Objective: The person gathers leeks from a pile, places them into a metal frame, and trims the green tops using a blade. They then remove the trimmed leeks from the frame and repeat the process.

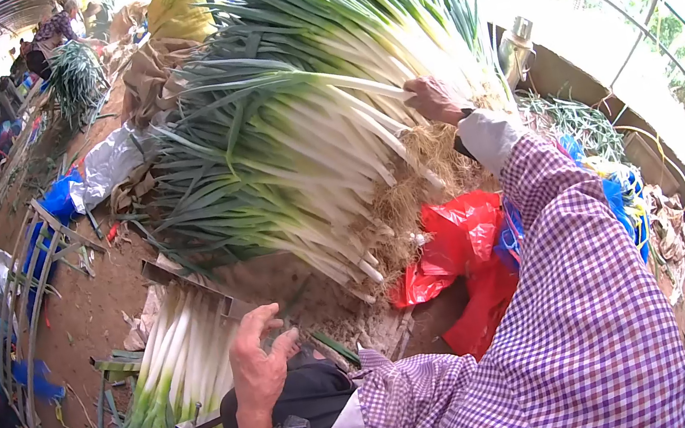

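Note:
A big heap of long green onions lies ahead of me, white stems and tangled roots toward me, dark green leaves away. At the heap's upper right, my right hand is closed around the root end of one green onion, which lies across the others. My left hand is raised in front of my lap with its fingers curved and apart, holding nothing. Just left of it, trimmed, clean white green onions lie side by side against a metal frame, leaves pointing toward me.
Red plastic lies between the heap and my right sleeve. Blue bags and leaf scraps lie at the right. A curved rack stands on the dirt floor at left. Another person is far back near an onion bundle.

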The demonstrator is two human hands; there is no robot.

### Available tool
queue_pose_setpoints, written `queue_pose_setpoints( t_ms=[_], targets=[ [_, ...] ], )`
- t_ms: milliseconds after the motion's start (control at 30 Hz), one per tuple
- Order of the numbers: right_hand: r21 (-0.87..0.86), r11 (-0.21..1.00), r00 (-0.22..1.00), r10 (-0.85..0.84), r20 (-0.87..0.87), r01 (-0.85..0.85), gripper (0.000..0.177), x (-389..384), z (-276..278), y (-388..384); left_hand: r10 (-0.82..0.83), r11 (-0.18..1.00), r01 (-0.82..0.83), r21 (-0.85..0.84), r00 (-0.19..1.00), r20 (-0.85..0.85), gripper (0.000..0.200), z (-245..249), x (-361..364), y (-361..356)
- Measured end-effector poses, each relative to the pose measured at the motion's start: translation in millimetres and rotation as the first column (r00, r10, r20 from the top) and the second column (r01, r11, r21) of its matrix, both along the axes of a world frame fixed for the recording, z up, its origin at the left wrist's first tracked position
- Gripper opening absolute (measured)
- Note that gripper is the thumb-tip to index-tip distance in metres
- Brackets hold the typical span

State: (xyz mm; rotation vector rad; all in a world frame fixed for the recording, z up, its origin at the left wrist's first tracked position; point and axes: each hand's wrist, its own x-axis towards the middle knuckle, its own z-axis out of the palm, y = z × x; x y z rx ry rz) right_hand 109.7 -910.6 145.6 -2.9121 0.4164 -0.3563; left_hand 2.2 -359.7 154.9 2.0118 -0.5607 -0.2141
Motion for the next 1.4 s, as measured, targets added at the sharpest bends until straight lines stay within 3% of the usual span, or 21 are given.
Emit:
queue_pose_setpoints(
  t_ms=[67, 167, 200, 333, 467, 567, 667, 767, 833, 900, 967, 1033, 1100, 1167, 1200, 1300, 1400],
  targets=[
    [0.013, 0.999, 0.993, 0.049, 0.108, -0.051, 0.022, 11, -20, 2, -0.003, 1.0, 0.003, 0.004, 1.0, -0.011, 0.043, 1, -2, 0],
    [0.136, 0.991, 0.999, -0.001, 0.054, -0.006, 0.024, 25, -40, 11, -0.022, 0.999, 0.021, 0.045, 0.999, 0.032, 0.042, -7, -2, 5],
    [0.06, 0.998, 0.998, 0.036, -0.045, -0.033, 0.043, 36, -53, 1, -0.023, 0.998, 0.02, 0.053, 0.999, 0.046, 0.042, -10, -1, 7],
    [0.005, 0.988, 0.958, -0.151, -0.244, 0.157, 0.085, 14, -9, 63, -0.029, 0.995, 0.02, 0.1, 0.996, 0.084, 0.039, -13, -1, 10],
    [0.056, 0.983, 0.962, -0.158, -0.223, 0.174, 0.077, 23, -26, 57, -0.026, 0.997, 0.022, 0.075, 0.998, 0.061, 0.038, -12, -2, 8],
    [0.084, 0.983, 0.985, -0.154, -0.076, 0.16, 0.069, 27, -32, 59, -0.025, 0.998, 0.022, 0.065, 0.999, 0.039, 0.038, -17, 0, 8],
    [0.453, 0.876, 0.966, -0.051, -0.252, 0.164, 0.056, 18, -4, 79, -0.015, 1.0, 0.012, -0.028, 0.995, -0.096, 0.036, -18, 7, 4],
    [0.64, 0.764, 0.962, 0.106, -0.253, 0.084, 0.04, -21, 9, 122, -0.004, 0.962, -0.092, -0.256, 0.936, -0.351, 0.031, -17, 15, -11],
    [0.801, 0.597, 0.97, 0.163, -0.181, 0.049, 0.032, -55, -13, 145, -0.016, 0.858, -0.262, -0.441, 0.845, -0.534, 0.027, -23, 15, -36],
    [0.816, 0.578, 0.971, 0.184, -0.155, 0.02, 0.032, -109, -7, 187, -0.084, 0.743, -0.417, -0.524, 0.718, -0.691, 0.026, -33, 11, -61],
    [0.921, 0.388, 0.979, 0.185, -0.083, 0.004, 0.033, -167, -3, 224, -0.151, 0.622, -0.577, -0.53, 0.575, -0.804, 0.029, -64, 10, -91],
    [0.984, 0.173, 0.986, 0.158, -0.061, 0.033, 0.032, -226, -9, 256, -0.345, 0.539, -0.672, -0.508, 0.374, -0.861, 0.034, -104, 12, -113],
    [0.984, 0.104, 0.977, 0.141, -0.162, 0.148, 0.03, -280, -25, 280, -0.293, 0.538, -0.735, -0.412, 0.295, -0.91, 0.056, -115, 5, -138],
    [0.952, 0.152, 0.949, 0.131, -0.287, 0.266, 0.031, -320, -27, 302, -0.528, 0.46, -0.73, -0.506, 0.234, -0.817, 0.06, -136, 4, -143],
    [0.93, 0.017, 0.922, 0.129, -0.366, 0.367, 0.033, -336, -33, 306, -0.429, 0.451, -0.802, -0.392, 0.19, -0.883, 0.062, -119, 0, -144],
    [0.932, 0.002, 0.918, 0.167, -0.359, 0.364, 0.033, -344, -35, 306, -0.416, 0.482, -0.739, -0.471, 0.28, -0.865, 0.064, -181, -1, -138],
    [0.964, 0.103, 0.947, 0.188, -0.259, 0.244, 0.035, -341, -45, 305, -0.375, 0.409, -0.732, -0.544, 0.409, -0.832, 0.056, -170, 2, -133]
  ],
)
